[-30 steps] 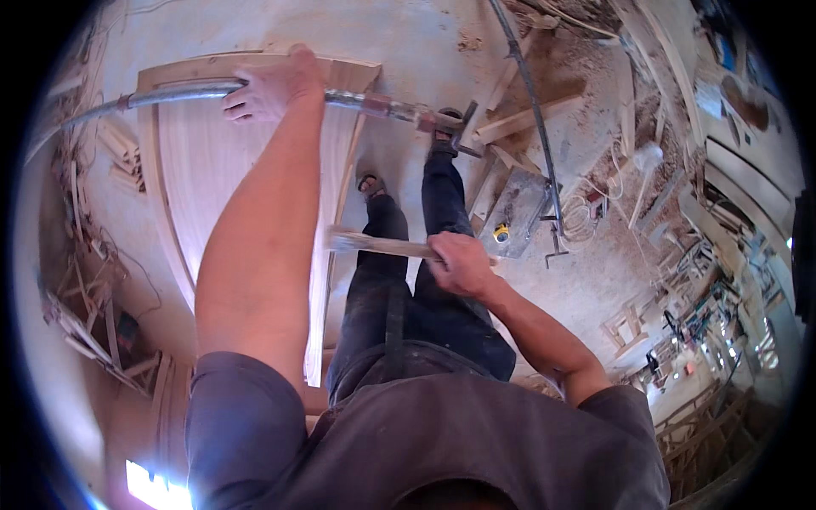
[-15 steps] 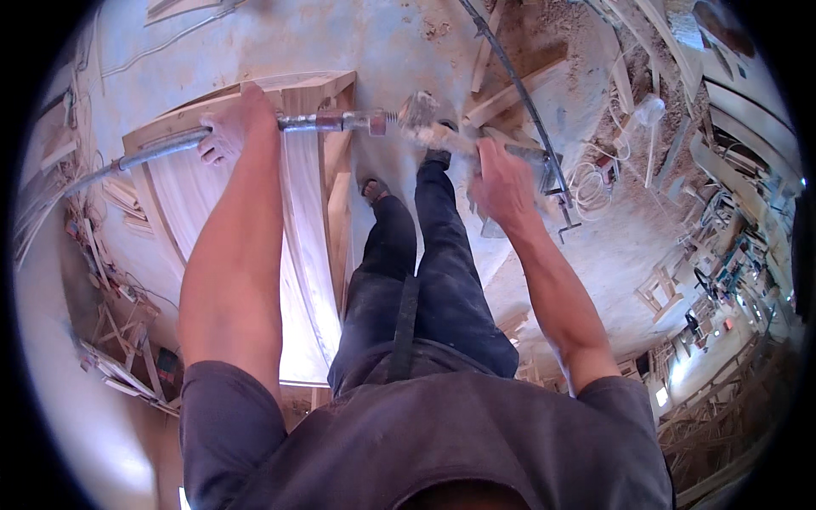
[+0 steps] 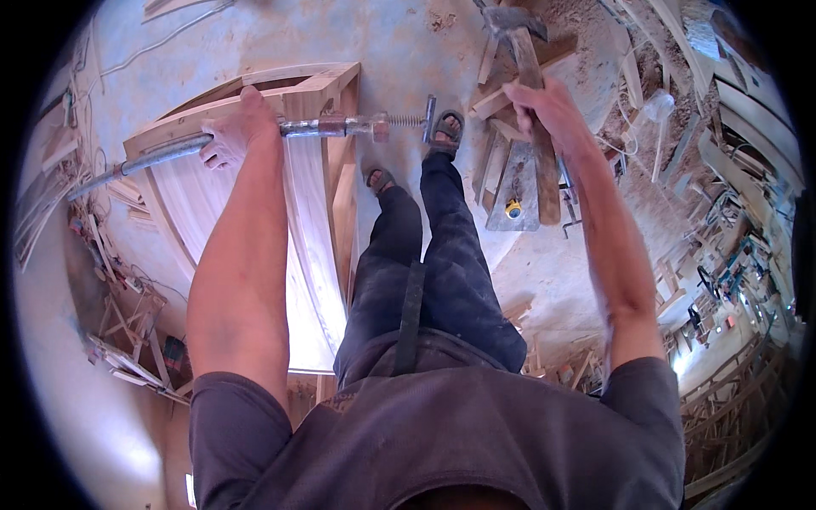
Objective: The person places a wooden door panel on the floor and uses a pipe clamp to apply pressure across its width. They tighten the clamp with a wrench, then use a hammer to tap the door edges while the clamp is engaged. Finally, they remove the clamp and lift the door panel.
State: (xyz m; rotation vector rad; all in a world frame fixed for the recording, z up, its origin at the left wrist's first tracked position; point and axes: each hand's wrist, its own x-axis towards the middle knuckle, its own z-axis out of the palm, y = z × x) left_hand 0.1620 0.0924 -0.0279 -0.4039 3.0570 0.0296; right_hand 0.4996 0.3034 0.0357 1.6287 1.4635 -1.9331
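Note:
A long metal pipe clamp (image 3: 314, 127) lies across the upper end of a wooden frame with pale panels (image 3: 212, 204). My left hand (image 3: 242, 132) is closed around its bar, close to the frame's end rail. The clamp's threaded screw (image 3: 404, 121) sticks out past the frame's right side and ends in a crossbar (image 3: 430, 119). Out to the right, my right hand (image 3: 552, 115) grips a hammer (image 3: 546, 174) by its wooden handle. The hammer's dark metal head points away from me, apart from the clamp.
My sandalled feet (image 3: 448, 127) stand right of the frame. A yellow tape measure (image 3: 512, 209) lies on a board (image 3: 515, 174) beside wood offcuts. Sawdust and long timber strips (image 3: 756, 136) cover the far right. More scrap wood (image 3: 140, 340) sits at the left.
The hammer has swung up and right, away from the clamp's screw end, which now shows its crossbar. My left hand stays on the clamp.

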